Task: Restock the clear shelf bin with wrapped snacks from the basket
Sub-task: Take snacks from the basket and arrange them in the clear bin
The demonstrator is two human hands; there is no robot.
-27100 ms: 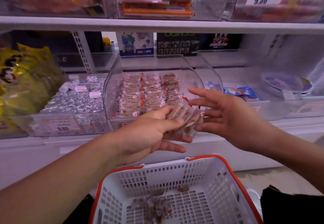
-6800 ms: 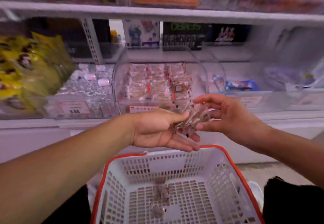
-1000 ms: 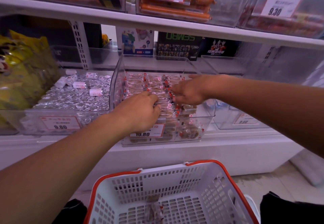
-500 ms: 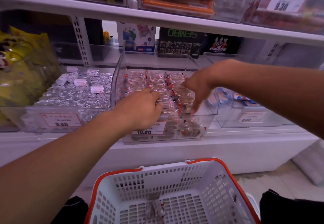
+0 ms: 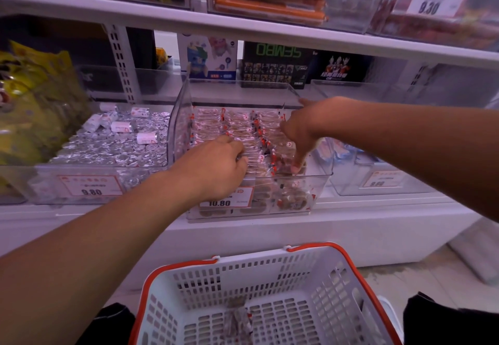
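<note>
Your left hand and right hand press down on rows of clear-wrapped snacks inside the clear plastic shelf bin, above the white, orange-rimmed plastic basket.

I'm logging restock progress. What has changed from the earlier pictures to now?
The handful of wrapped snacks held between both hands has gone into the clear plastic shelf bin. The left hand now presses the rows; the right hand pokes down at the front. The white, orange-rimmed basket holds fewer wrapped snacks.

White perforated basket with orange-red rim; clear bin of transparent, red-accented brown snacks; silver foil packs; yellow bags; white, orange-bordered price tags.
</note>
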